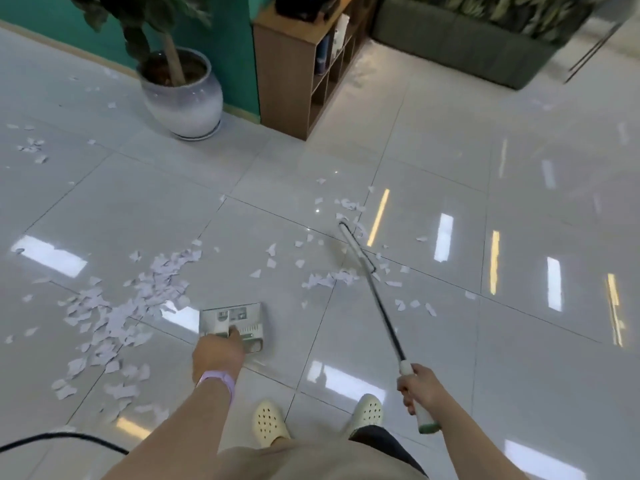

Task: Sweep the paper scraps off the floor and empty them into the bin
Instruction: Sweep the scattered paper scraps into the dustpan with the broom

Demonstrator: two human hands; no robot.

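Right hand wrapped round the pale grip of the broom, near the top of the handle; a short capped end sticks out below the fist. Long thin shaft runs forward and left to a narrow head lying on the floor among scattered scraps.

Left hand reaches down to the dustpan, fingers closed on its short handle at the near edge. Pan sits flat on the tile, mouth facing away. Purple band on that wrist.

Paper scraps: biggest drift lies left of the pan, spreading toward the near-left. A smaller cluster sits between pan and broom head, with loose bits beyond the head and off to the right. More far left by the plant pot. No bin in view.

Handling, as judged:
- Scraps look very light and thin; likely to skate on the glossy tile and flutter with a fast stroke. Short, slow pulls suit them.
- Flat bits may slip under the pan lip; press the front edge down.
- Broom seems light and stiff; the high grip gives reach but less control. A lower hold would steady the head.
- Pan looks rigid; carry it level by its handle.
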